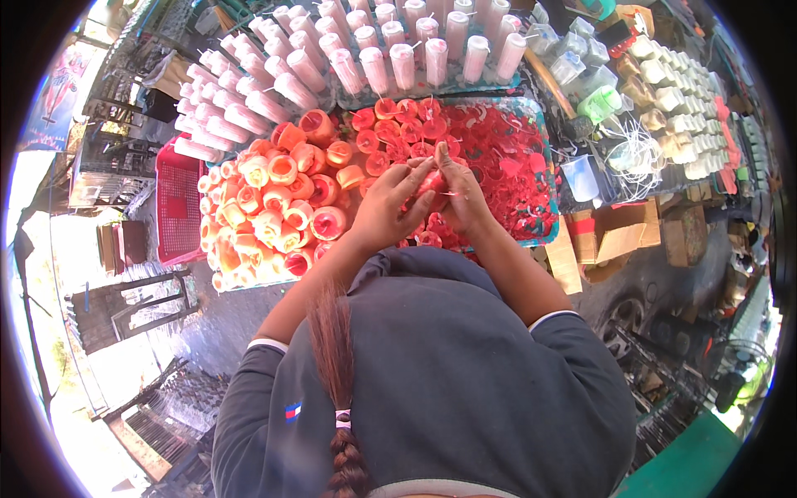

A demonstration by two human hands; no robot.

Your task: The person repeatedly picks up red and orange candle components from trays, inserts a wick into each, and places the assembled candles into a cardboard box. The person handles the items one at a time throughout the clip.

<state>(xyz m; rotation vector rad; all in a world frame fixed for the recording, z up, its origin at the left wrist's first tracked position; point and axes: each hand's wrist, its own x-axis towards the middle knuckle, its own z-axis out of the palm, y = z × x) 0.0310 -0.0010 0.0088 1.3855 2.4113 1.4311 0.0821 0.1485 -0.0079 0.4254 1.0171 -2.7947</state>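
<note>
Between my two hands, above the tray, is a small round red wax candle (428,184), partly hidden by my fingers. My left hand (388,206) curls its fingers and thumb around the near left side of it. On the other side, my right hand (465,197) presses against it, thumb pointing up and fingers bent. Just beyond my hands, several red candles with white wicks (388,130) stand close together. Orange-red hollow wax cups (282,170) are heaped to the left of my left hand. Red wax pieces and scraps (515,149) cover the tray's right part.
Rows of pale pink pillar candles (403,66) with wicks stand along the far side. A red plastic basket (178,207) is at the left. To the right lie a bundle of white wick string (635,153), clear plastic cups (573,62) and cardboard boxes (618,228).
</note>
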